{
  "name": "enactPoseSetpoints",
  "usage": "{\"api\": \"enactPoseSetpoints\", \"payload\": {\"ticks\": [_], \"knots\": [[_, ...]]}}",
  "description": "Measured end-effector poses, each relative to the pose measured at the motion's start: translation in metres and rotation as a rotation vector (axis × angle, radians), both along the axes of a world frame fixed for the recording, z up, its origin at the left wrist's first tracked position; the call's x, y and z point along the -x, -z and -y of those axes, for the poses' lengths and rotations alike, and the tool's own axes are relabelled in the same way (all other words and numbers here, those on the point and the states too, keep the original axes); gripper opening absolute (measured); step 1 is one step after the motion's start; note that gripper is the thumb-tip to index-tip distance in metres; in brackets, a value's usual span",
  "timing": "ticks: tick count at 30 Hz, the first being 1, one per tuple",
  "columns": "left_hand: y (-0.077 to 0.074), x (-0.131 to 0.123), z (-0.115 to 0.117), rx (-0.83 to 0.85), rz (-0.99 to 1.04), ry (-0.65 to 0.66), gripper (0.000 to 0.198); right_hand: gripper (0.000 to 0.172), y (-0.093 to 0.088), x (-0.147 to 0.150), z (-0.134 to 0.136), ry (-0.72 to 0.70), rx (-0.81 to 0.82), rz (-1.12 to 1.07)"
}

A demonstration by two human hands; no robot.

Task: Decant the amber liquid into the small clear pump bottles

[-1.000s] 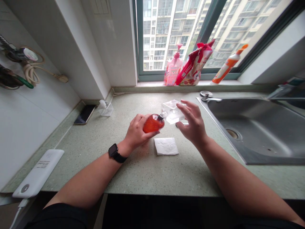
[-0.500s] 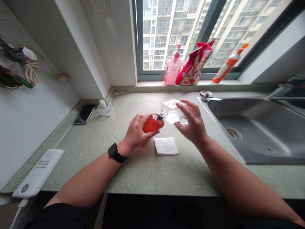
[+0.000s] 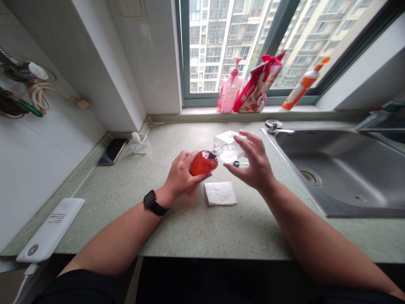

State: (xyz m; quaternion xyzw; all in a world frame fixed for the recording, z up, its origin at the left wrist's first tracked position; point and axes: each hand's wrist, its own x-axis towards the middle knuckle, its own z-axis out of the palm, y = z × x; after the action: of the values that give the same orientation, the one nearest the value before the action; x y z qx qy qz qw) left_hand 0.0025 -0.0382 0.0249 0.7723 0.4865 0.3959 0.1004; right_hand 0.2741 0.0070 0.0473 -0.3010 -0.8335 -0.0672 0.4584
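Red bottle (image 3: 201, 164) is tilted within gripping left fingers (image 3: 185, 159); spread right fingers (image 3: 246, 147) touch uncapped clear bottle (image 3: 227, 146), firmness unclear; necks (image 3: 215, 152) already meet, remaining amount I cannot tell.

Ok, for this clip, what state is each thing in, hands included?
Left hand: closed around the red bottle.
Red bottle: tilted, its neck toward the clear container.
Right hand: fingers curved at the clear container; firmness of grip unclear.
Clear container: tilted; contents unclear.
White paper: folded, flat.
Phone: flat, screen dark.
Watch: worn, screen dark.
Power bank: plugged into a cable.
Pink pump bottle: upright.
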Motion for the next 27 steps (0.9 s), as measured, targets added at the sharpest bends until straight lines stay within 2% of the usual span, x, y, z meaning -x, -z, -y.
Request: {"api": "enactPoseSetpoints", "payload": {"ticks": [27], "knots": [[0.0001, 0.0001, -0.0005, -0.009, -0.001, 0.002, 0.071, 0.097, 0.0015, 0.0012, 0.0003, -0.012, -0.035, -0.032]]}}
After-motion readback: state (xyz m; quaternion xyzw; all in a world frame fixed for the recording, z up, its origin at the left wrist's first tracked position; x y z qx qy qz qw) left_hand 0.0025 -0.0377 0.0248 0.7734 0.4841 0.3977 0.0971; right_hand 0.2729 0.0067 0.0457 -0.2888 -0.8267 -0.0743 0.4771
